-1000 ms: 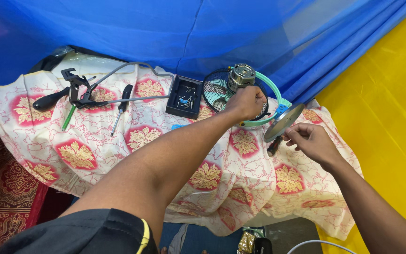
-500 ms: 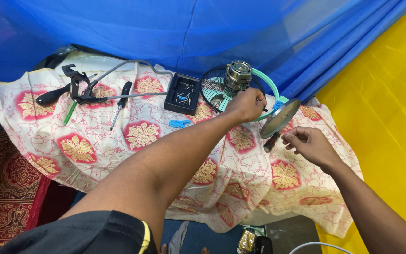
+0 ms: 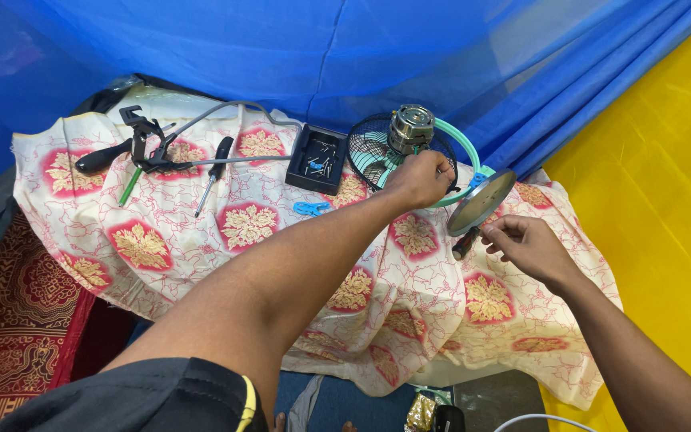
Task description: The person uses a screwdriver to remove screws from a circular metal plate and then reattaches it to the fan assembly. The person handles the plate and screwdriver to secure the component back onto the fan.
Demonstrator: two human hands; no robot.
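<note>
A small fan lies on the patterned cloth, with a black wire grille (image 3: pixel 369 148), a teal ring (image 3: pixel 464 142) and a bare metal motor (image 3: pixel 411 128) on top. My left hand (image 3: pixel 421 178) is closed on the grille's near edge just below the motor. A round grey disc (image 3: pixel 481 202) tilts up at the fan's right side. Below it pokes a dark-handled screwdriver (image 3: pixel 465 242). My right hand (image 3: pixel 525 244) pinches the handle's end with thumb and fingertips.
A black tray (image 3: pixel 317 158) of small screws sits left of the fan, with a blue clip (image 3: pixel 309 209) in front of it. Further left lie a black-handled screwdriver (image 3: pixel 216 160), a black clamp with grey cable (image 3: pixel 145 140) and a green tool (image 3: pixel 131 186). Blue netting hangs behind and yellow fabric on the right.
My left hand stays on the fan grille. My right hand has drawn slightly down and closer to the screwdriver handle under the disc. The view has shifted a little.
</note>
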